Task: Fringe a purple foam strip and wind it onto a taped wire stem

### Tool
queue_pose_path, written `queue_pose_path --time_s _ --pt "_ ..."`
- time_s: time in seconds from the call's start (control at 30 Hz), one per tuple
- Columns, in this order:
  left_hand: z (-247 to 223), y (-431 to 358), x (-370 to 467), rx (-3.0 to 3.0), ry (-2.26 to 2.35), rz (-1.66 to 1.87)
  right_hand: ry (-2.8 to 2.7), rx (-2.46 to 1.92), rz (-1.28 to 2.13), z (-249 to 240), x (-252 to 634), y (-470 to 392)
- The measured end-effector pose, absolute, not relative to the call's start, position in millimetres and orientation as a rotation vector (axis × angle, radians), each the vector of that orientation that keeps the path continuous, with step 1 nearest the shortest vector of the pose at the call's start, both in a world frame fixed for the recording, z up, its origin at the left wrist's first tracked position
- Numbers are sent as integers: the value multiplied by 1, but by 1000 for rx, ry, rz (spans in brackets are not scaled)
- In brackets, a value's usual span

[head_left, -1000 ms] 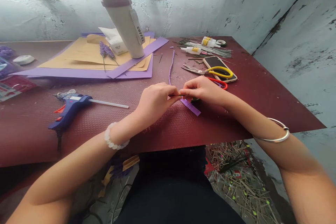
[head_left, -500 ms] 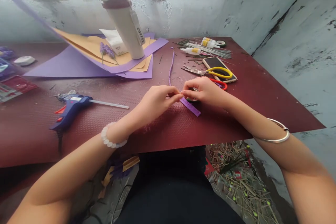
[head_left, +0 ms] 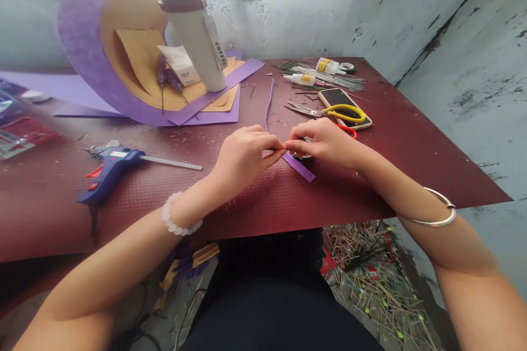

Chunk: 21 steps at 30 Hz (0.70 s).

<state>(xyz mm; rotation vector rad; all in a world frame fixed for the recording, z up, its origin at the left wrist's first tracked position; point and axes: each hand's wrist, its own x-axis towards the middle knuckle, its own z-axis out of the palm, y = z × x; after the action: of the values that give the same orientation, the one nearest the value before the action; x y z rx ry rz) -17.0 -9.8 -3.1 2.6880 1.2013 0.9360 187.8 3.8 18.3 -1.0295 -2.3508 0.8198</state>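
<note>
Fingertips of my left hand (head_left: 247, 154) and my right hand (head_left: 323, 142) meet in a pinch over the table. What lies between them is too small to make out. Just below the fingertips a short fringed purple paper strip (head_left: 299, 168) slants down to the right. A thin twisted purple stem (head_left: 269, 104) runs up the table from behind my left hand. Partly hidden by my right hand is a dark green tape roll (head_left: 303, 157). Scissors with yellow handles (head_left: 346, 113) and a red handle (head_left: 348, 131) lie beyond my right hand.
A blue glue gun (head_left: 117, 170) lies at the left. Behind stand a coffee tumbler (head_left: 195, 38) and a tissue pack (head_left: 185, 68) on purple and tan paper (head_left: 222, 115). A phone (head_left: 335, 100), glue bottles (head_left: 302, 79) and thin wires (head_left: 349, 83) are at the back right.
The large purple and tan sheets at the back left have curled up and shifted. Both hands stay pinched together, and my right hand has moved up slightly.
</note>
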Motion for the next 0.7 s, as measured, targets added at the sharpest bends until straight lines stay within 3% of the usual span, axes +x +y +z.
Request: queue_pose_path --time_s 0.43,0.7 --pt "-4 -5 -18 2987 995 1065 -2331 -1005 1130 22 192 5" --pt "-5 -9 -17 2796 1199 815 -2389 -1007 892 16 192 6"
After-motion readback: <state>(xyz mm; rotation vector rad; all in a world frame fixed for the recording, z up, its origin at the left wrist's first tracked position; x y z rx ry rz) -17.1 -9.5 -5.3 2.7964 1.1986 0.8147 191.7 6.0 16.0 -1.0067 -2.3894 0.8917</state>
